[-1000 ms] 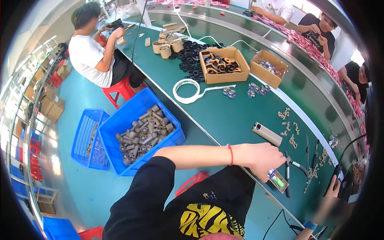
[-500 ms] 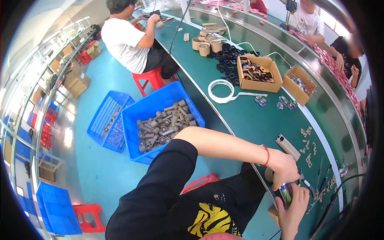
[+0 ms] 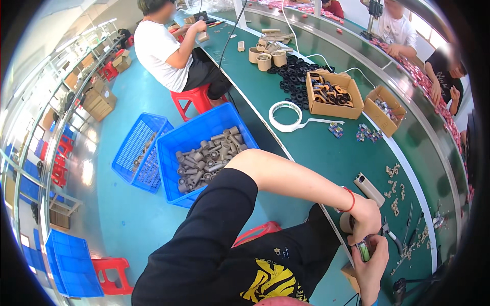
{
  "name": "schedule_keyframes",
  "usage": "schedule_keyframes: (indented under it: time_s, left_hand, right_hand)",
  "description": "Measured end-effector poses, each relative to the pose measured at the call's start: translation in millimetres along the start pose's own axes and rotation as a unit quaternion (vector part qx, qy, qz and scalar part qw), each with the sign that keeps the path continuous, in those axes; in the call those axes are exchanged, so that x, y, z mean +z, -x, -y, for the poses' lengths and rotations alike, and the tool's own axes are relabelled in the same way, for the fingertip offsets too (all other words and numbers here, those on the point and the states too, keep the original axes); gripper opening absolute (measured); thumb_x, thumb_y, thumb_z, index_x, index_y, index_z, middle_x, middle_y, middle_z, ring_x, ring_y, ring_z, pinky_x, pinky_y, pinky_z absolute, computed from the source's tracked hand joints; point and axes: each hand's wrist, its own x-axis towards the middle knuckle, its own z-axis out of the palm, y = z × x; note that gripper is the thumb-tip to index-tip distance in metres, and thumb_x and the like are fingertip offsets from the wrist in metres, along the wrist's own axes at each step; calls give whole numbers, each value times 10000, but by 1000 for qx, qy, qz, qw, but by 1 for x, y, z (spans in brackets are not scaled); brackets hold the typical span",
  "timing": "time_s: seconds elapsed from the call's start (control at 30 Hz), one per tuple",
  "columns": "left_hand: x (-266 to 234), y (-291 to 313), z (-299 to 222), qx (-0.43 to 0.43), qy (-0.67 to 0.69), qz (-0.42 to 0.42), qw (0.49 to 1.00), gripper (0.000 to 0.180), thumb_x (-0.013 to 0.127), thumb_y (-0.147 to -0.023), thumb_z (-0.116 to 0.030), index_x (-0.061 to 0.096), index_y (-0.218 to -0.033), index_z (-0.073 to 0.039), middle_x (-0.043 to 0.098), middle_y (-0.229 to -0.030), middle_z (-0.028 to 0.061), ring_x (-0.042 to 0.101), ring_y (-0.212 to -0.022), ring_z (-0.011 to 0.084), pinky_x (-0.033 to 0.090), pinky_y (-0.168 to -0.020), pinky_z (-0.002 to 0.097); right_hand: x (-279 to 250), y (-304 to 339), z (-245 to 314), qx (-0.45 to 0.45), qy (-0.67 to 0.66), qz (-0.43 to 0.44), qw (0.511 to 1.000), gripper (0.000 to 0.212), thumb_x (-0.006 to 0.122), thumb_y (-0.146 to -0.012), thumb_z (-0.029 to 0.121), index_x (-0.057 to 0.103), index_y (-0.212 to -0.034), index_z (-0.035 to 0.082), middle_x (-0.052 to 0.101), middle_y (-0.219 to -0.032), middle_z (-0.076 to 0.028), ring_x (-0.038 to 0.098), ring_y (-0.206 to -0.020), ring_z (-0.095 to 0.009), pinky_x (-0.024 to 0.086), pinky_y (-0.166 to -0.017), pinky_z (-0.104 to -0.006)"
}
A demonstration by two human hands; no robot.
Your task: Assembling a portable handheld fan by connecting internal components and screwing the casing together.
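Green bench (image 3: 326, 155): work is held at its near edge, 4 o'clock. Right hand (image 3: 373, 260), well apart a second ago, is now brought against left hand (image 3: 366, 220); two-handed handling is enabled. Taupe casing (image 3: 369, 190) is seen at their 12 o'clock. Green-filled part (image 3: 364, 251) is clamped in right fingers; left grip is hidden, can't tell.

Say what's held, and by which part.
Casing with green insert: right hand grips its sides between thumb and fingers; left hand is at its far end, contact unclear.
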Motion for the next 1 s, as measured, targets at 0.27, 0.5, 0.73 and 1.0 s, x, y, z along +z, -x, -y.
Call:
schedule_keyframes:
  time_s: [0.27, 0.5, 0.73, 1.0]
  left_hand:
    - [12, -5, -2, 32, 22, -96, 995, 305, 777, -535, -305, 722, -779, -130, 696, -759, 102, 675, -754, 307, 518, -653, 410]
    - [20, 45, 2, 59, -6, -311, 949, 371, 781, -677, -243, 555, -915, -69, 587, -856, 99, 603, -889, 304, 463, -792, 431]
    - [14, 57, -3, 48, 85, -277, 956, 397, 795, -687, -146, 556, -996, -79, 577, -957, 81, 549, -968, 294, 432, -868, 389]
    - [20, 59, -8, 64, 46, -297, 952, 344, 751, -740, -171, 553, -1003, -70, 564, -964, 76, 542, -955, 270, 413, -860, 373]
  right_hand:
    - [-1, 5, -1, 32, -24, -30, 999, 386, 783, -685, 20, 515, -963, 4, 546, -864, -134, 577, -769, -284, 474, -696, -343]
    - [0, -13, -1, -33, -10, -4, 999, 422, 826, -699, 144, 564, -1013, 40, 612, -914, -126, 598, -827, -323, 493, -715, -398]
    - [-3, -2, -13, -29, -54, -22, 998, 436, 825, -698, 138, 572, -1042, 49, 627, -965, -94, 588, -850, -315, 481, -763, -381]
    - [6, 15, -11, 2, -74, -66, 995, 474, 822, -692, 114, 590, -1099, 45, 644, -1015, -83, 580, -921, -291, 484, -795, -373]
